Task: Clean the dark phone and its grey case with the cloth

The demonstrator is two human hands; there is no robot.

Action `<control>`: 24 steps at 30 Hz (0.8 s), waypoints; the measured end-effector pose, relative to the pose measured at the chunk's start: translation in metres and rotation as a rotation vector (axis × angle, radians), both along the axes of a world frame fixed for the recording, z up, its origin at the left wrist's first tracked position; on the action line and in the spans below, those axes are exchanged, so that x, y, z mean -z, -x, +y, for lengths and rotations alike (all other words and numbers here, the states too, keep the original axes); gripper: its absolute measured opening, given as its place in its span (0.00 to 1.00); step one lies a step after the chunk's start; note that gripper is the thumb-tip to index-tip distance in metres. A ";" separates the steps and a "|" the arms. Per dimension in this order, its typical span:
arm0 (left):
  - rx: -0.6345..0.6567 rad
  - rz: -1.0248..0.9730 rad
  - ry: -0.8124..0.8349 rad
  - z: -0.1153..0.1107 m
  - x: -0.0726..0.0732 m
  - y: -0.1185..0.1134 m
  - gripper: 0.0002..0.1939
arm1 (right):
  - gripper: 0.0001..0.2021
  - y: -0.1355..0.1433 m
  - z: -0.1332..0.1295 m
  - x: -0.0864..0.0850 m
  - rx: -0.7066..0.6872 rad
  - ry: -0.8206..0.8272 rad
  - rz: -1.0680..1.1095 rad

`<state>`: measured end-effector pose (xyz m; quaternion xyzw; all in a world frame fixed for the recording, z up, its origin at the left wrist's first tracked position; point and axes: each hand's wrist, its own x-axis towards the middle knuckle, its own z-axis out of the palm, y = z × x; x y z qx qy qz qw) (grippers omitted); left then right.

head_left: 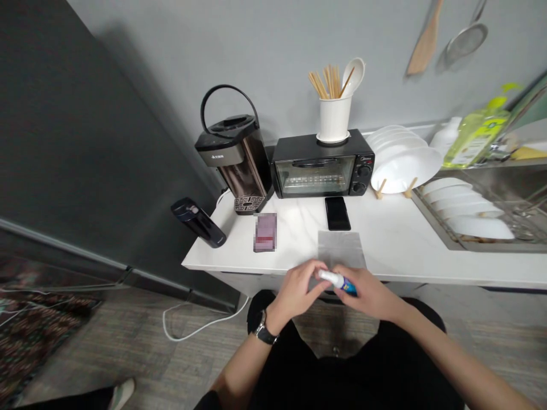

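Note:
My right hand [363, 291] is wrapped round a small blue tube with a white cap [335, 279], held above my lap at the counter's front edge. The cap points left, between the thumb and forefinger of my left hand [301, 289], which seem closed on it. Whether the cap is loose cannot be seen. Just beyond my hands, a clear, greyish plastic sheet or bag [341, 246] lies flat on the counter. Behind that rests a black phone [337, 213]. To the left lies a pinkish packet [265, 232], blurred out in the picture.
On the white counter [294, 228] stand a dark flask [199, 223], a water dispenser [241, 165] and a toaster oven [322, 168] topped by a utensil cup [335, 119]. White plates [405, 165] and a sink [457, 244] are at the right. Someone's foot [122, 393] shows lower left.

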<state>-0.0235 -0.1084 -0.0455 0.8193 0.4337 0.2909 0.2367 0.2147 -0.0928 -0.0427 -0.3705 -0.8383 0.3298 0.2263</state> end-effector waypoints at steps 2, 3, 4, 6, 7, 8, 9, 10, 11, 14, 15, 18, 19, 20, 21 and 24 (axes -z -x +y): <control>0.024 0.143 -0.022 -0.012 -0.004 -0.002 0.17 | 0.08 0.004 -0.019 -0.001 -0.004 -0.022 -0.092; 0.046 0.213 -0.041 -0.017 -0.006 -0.002 0.18 | 0.10 0.004 -0.025 0.000 -0.003 -0.041 -0.132; 0.070 0.268 -0.059 -0.020 -0.008 -0.003 0.18 | 0.12 0.003 -0.029 0.001 -0.013 -0.056 -0.169; 0.114 0.334 -0.076 -0.027 -0.011 -0.003 0.19 | 0.13 0.000 -0.035 0.005 -0.066 -0.074 -0.222; 0.136 0.353 -0.075 -0.029 -0.013 -0.004 0.19 | 0.14 -0.002 -0.039 0.006 -0.094 -0.076 -0.234; 0.157 0.368 -0.070 -0.032 -0.014 -0.004 0.20 | 0.15 -0.003 -0.042 0.008 -0.111 -0.080 -0.240; 0.175 0.381 -0.069 -0.034 -0.015 -0.005 0.21 | 0.16 -0.004 -0.046 0.011 -0.111 -0.091 -0.246; 0.190 0.395 -0.074 -0.036 -0.016 -0.006 0.22 | 0.17 -0.005 -0.049 0.013 -0.096 -0.110 -0.251; 0.199 0.410 -0.086 -0.037 -0.016 -0.006 0.23 | 0.17 -0.005 -0.052 0.016 -0.072 -0.134 -0.258; 0.190 0.448 -0.136 -0.038 -0.014 -0.007 0.27 | 0.18 -0.006 -0.056 0.024 -0.018 -0.209 -0.278; 0.182 0.454 -0.149 -0.038 -0.013 -0.007 0.28 | 0.17 -0.006 -0.056 0.026 -0.018 -0.224 -0.279; 0.166 0.466 -0.170 -0.038 -0.010 -0.006 0.28 | 0.14 -0.006 -0.057 0.035 -0.017 -0.243 -0.267; 0.171 0.471 -0.172 -0.038 -0.009 -0.006 0.28 | 0.13 -0.005 -0.058 0.039 -0.014 -0.248 -0.260; 0.178 0.478 -0.171 -0.039 -0.008 -0.006 0.28 | 0.13 -0.005 -0.059 0.042 -0.012 -0.251 -0.254; 0.187 0.484 -0.167 -0.039 -0.008 -0.006 0.27 | 0.12 -0.005 -0.061 0.045 -0.011 -0.249 -0.249; 0.210 0.496 -0.156 -0.041 -0.004 -0.007 0.27 | 0.11 -0.004 -0.066 0.054 -0.028 -0.201 -0.259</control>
